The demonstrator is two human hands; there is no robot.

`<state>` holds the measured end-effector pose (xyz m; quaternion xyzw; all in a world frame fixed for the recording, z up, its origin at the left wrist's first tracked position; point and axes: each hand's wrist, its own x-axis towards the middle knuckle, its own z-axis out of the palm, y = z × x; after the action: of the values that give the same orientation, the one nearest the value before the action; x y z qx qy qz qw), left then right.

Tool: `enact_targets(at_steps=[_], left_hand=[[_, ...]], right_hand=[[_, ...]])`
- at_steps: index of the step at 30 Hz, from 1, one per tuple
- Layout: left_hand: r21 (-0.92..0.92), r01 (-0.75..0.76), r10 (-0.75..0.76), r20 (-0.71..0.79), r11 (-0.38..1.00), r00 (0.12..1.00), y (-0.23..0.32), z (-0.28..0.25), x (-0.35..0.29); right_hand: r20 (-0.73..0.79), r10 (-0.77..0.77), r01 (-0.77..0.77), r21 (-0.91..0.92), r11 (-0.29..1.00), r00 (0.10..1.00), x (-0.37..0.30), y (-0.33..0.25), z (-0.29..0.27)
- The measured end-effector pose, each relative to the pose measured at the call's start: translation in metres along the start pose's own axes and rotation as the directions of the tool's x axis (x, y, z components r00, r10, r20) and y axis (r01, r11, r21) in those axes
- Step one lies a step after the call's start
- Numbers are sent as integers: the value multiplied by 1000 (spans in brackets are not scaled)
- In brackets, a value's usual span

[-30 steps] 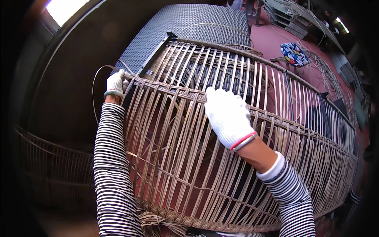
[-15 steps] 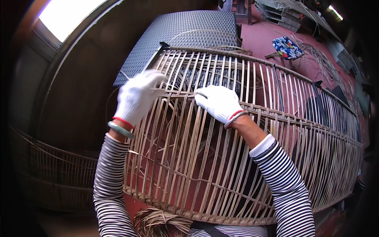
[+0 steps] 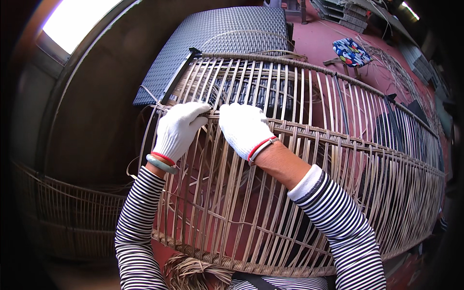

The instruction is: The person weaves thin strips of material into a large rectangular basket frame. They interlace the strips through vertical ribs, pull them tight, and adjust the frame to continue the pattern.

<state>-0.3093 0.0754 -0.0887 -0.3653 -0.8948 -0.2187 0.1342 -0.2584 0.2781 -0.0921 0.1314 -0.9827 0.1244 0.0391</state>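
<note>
A large wicker frame panel [image 3: 251, 212] spreads out in front of me, with many brown upright strands between bound edges. A woven band [image 3: 328, 135] crosses it from side to side. My left hand [image 3: 179, 128], in a white knit glove with a red cuff, pinches wicker strands at the left end of this band. Close beside it, my right hand [image 3: 245, 129], gloved the same way, is curled over the band with its knuckles up. Its fingertips are hidden, so what exactly it grips there is partly covered. A few loose strand ends [image 3: 157, 106] stick out left of my left hand.
Behind the panel lies a grey woven piece [image 3: 227, 29]. A stool with a colourful patterned seat [image 3: 352, 52] stands on the red floor at the far right. A bundle of loose strands [image 3: 193, 273] lies at the near edge. Another wicker panel [image 3: 72, 208] leans at left.
My left hand, blurred before and raised higher, has come down onto the band. My right hand has shifted left along it, and the two hands are now closer together.
</note>
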Motion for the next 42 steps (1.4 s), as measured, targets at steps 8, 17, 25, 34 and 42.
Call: enact_targets(at_steps=[8, 17, 25, 34, 42], left_hand=[[-211, 99, -77, 111, 973, 991, -17, -4, 20], [59, -366, 363, 61, 929, 930, 68, 31, 32], [70, -274, 247, 265, 959, 932, 87, 24, 46], [164, -350, 326, 159, 922, 932, 89, 34, 42], [130, -285, 258, 194, 950, 947, 91, 27, 46]], right_hand=[[-24, 11, -11, 7, 1000, 1000, 2, -3, -8], [-78, 219, -223, -59, 973, 973, -120, 69, -50], [-156, 26, -26, 0, 1000, 987, -125, 89, -51], [-103, 53, -79, -268, 960, 993, -105, 74, -36], [-23, 57, -61, -224, 973, 998, -98, 89, -44]])
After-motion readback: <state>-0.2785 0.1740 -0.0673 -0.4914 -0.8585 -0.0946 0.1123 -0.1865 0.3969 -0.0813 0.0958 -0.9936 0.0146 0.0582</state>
